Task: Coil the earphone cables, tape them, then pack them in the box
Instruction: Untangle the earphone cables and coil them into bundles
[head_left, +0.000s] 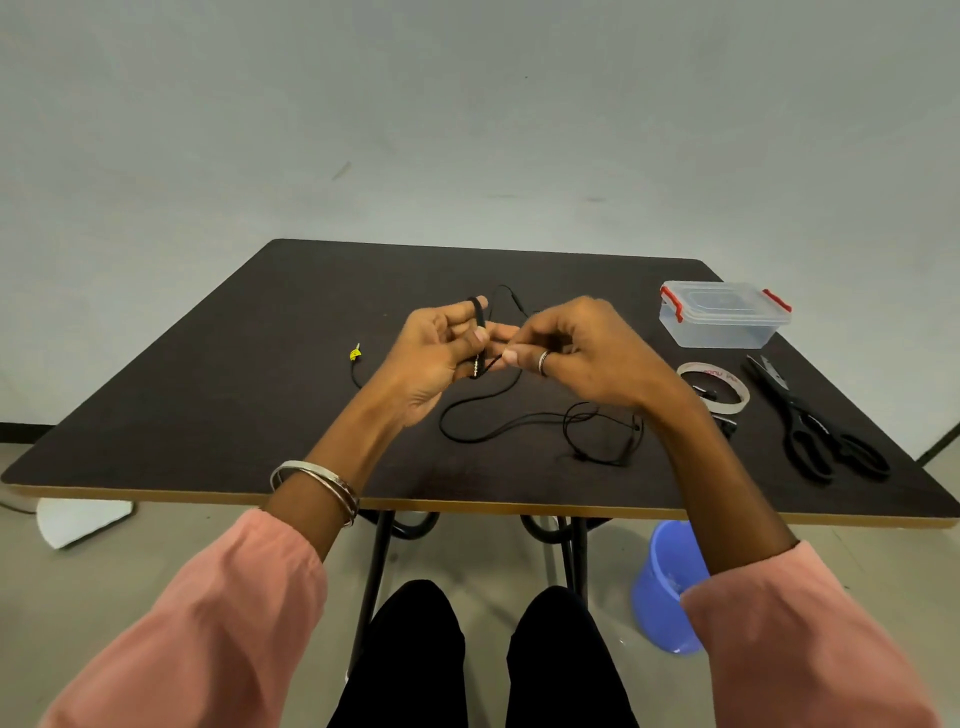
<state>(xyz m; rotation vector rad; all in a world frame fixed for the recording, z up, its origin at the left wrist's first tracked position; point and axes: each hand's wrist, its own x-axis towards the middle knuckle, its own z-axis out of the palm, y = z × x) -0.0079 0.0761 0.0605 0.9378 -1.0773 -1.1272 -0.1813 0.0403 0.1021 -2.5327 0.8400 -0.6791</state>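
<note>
My left hand (441, 348) holds a few turns of black earphone cable (478, 415) wound round its fingers, with the jack plug hanging at the palm. My right hand (566, 348) pinches the same cable just beside the left fingers. The loose remainder trails over the dark table (208, 389) toward the right in a tangle. A second cable end with a yellow tag (355, 355) lies to the left. The clear plastic box (722, 314) with red latches stands shut at the back right. A tape roll (715, 389) lies right of my right hand.
Black scissors (815, 426) lie near the table's right edge, beside the tape. A blue bucket (667, 587) stands on the floor under the table's right side. My knees are below the front edge.
</note>
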